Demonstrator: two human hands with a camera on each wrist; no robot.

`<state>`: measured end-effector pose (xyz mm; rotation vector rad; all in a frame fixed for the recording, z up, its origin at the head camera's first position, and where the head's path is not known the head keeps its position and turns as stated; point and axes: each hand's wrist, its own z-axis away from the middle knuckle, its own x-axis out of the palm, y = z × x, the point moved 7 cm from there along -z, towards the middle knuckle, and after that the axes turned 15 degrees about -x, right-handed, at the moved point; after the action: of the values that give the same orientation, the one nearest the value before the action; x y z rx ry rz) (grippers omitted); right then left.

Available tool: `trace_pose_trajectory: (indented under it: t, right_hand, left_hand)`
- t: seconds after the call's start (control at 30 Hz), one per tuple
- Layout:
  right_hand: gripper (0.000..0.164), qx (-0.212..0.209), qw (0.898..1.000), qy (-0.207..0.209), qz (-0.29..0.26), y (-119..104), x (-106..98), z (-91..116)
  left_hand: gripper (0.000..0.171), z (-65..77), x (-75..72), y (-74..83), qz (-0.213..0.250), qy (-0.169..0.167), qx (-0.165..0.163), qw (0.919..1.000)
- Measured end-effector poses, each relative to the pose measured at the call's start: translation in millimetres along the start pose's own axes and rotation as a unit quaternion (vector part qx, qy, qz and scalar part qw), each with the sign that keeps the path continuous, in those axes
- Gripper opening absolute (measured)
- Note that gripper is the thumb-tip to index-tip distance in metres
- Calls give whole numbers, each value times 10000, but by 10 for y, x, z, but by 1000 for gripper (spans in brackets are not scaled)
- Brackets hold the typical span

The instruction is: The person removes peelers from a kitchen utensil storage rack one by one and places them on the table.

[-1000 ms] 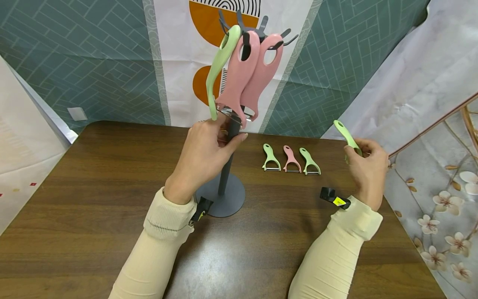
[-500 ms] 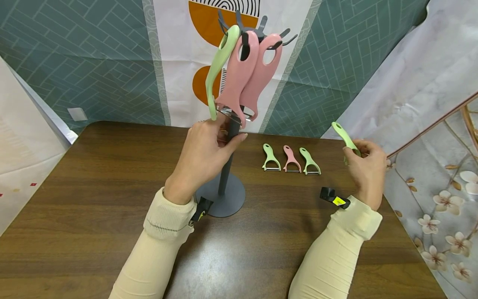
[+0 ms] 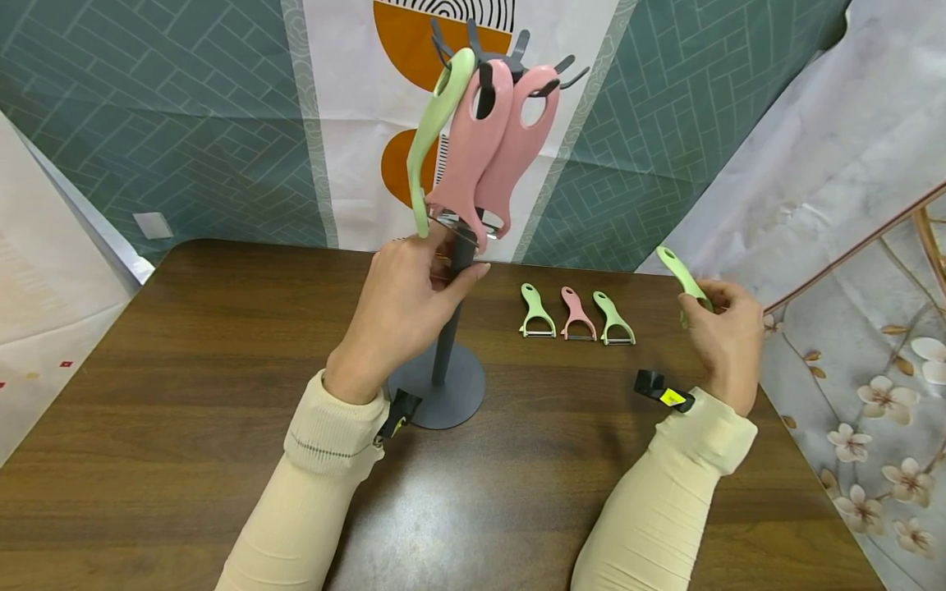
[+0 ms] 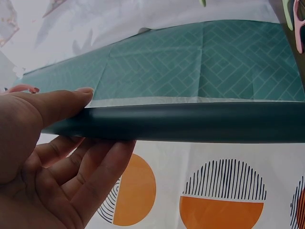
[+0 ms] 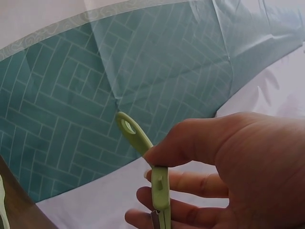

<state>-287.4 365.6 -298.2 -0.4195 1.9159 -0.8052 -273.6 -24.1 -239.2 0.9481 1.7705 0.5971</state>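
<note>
Green peeler (image 3: 684, 277) is in my R hand (image 3: 727, 332), pinched thumb vs. fingers, long axis pointing to approx. 11 o'clock, holed end up. L hand (image 3: 402, 304), well apart, grips stand (image 3: 445, 353) pole at R's 9 o'clock; hooks (image 3: 521, 48) at 10-11, L nearer. Table peelers (image 3: 572, 306) lie b/w. Vs. 1 s ago: peeler's slightly toward 8, L & stand same.

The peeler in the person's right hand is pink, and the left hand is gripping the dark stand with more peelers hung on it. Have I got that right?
Not quite: the peeler in the right hand is green, as the right wrist view shows. The left hand is indeed gripping the dark stand, with more peelers hung on it.
</note>
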Motion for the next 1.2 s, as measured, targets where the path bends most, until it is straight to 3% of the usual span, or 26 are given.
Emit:
trace_pose_trajectory:
  t: [0.83,1.2]
  right_hand:
    - [48,43,9982,-561,192,75,138,-14]
    - [55,51,9941,-1016,372,119,172,10]
  left_hand:
    - [21,-4,4,-3,3,13,32,10000]
    - [21,-4,8,-6,-3,-24,-18,10000]
